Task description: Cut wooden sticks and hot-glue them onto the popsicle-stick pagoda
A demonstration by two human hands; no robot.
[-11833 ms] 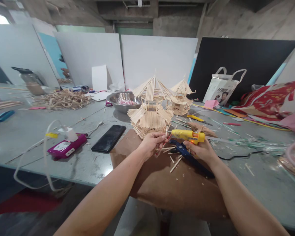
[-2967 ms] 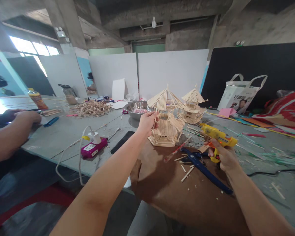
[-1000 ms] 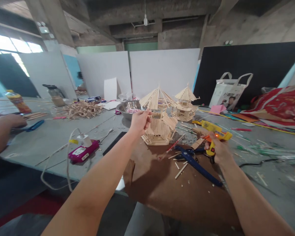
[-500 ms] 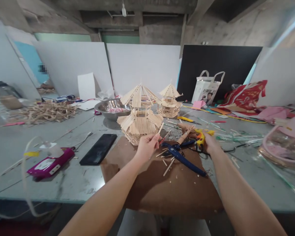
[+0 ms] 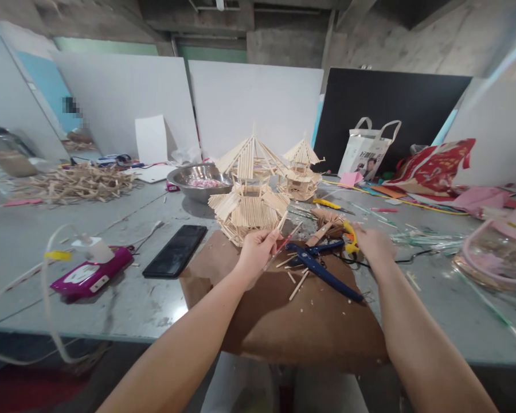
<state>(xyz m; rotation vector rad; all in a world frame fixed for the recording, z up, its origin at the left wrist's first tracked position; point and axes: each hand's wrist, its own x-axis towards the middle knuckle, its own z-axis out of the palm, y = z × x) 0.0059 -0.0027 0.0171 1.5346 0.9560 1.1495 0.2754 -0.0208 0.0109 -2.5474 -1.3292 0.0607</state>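
My left hand (image 5: 258, 251) is closed in a pinch on a thin wooden stick (image 5: 282, 222), just in front of a small pavilion model (image 5: 253, 203) built of pale sticks. Part of the model's lower edge is hidden behind my fingers. On the right, my right hand (image 5: 373, 244), blurred, is closed around a yellow glue gun (image 5: 350, 236) with a black cord. Blue-handled pliers (image 5: 322, 275) lie between the hands on a brown board (image 5: 301, 332), among loose stick pieces. A second, smaller stick pavilion (image 5: 300, 172) stands behind the first.
A metal bowl (image 5: 184, 183) stands behind left, near a heap of sticks (image 5: 77, 184). Further forward lie a black phone (image 5: 175, 251) and a purple power strip (image 5: 92, 272) with cables. A yellow cutter (image 5: 327, 204), a paper bag (image 5: 363, 152) and a pinkish clear container (image 5: 490, 252) are right.
My right hand has turned and shifted slightly right, showing less of the glue gun. My left hand stays by the pavilion with the stick. The whole view has tilted slightly down.
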